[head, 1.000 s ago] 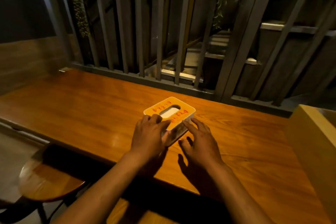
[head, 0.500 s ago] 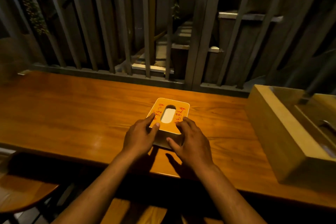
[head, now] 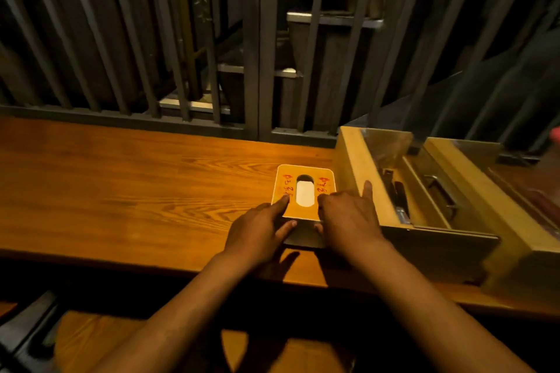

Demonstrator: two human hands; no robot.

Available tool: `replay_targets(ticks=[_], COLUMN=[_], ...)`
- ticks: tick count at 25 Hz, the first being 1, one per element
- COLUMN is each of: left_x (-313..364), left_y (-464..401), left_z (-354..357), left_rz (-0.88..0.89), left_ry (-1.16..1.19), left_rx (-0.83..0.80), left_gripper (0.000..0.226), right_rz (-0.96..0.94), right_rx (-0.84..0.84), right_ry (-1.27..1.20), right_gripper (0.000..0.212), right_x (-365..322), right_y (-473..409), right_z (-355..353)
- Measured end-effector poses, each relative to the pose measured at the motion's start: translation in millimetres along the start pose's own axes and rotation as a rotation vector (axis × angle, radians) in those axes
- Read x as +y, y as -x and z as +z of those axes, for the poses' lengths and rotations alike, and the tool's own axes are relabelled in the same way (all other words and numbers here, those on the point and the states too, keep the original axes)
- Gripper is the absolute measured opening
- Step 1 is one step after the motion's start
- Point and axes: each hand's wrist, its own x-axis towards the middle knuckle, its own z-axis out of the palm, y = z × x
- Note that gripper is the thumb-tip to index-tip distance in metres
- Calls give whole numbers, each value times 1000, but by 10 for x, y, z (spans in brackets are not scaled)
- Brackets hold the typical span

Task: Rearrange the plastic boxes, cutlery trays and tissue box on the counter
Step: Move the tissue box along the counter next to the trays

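The tissue box (head: 303, 172) has an orange lid with red writing and an oval slot showing white tissue. It stands on the wooden counter (head: 136, 191), close against the left wall of a wooden cutlery tray (head: 360, 172). My left hand (head: 257, 228) grips the box's near left corner, fingers on the lid and side. My right hand (head: 348, 218) holds its near right corner, with the index finger stretched along the tray wall. Dark cutlery (head: 397, 194) lies inside the tray.
A grey metal railing (head: 254, 70) runs along the counter's far edge. A second wooden compartment (head: 472, 179) with a metal handle sits right of the first. A wooden stool seat (head: 100, 339) shows below the counter's near edge.
Both hands have slid the tissue box to the right along the counter until it sits beside the wooden tray. The box has turned square to the counter edge.
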Motion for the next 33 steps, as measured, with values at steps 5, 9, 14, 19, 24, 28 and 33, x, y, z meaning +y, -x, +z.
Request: replay_targets(ticks=[5, 9, 14, 19, 24, 28, 33], left_x=[121, 82, 7, -131, -192, -205, -105], left_y=[-359, -868, -1591, -2255, -2509, -2532, -2298], left_z=[18, 96, 177, 317, 430, 449, 301], left_rz=[30, 102, 44, 21, 19, 25, 3], left_ry=[-314, -438, -461, -452, -409, -428, -435], left_rx=[94, 96, 82, 99, 131, 110, -50], left_gripper=[46, 35, 37, 48, 52, 63, 93], right_rz=[-169, -175, -115, -43, -4, 7, 125], right_rx=[-49, -96, -151, -190, -196, -160, 110], right_ry=[137, 219, 180, 42, 42, 3, -638], right_gripper=[15, 22, 38, 62, 75, 74, 66], right_x=[257, 383, 514, 647, 722, 744, 858], right_y=[-383, -877, -1634, -2200, -2477, -2506, -2276], right_z=[-85, -6, 165, 305, 404, 462, 305])
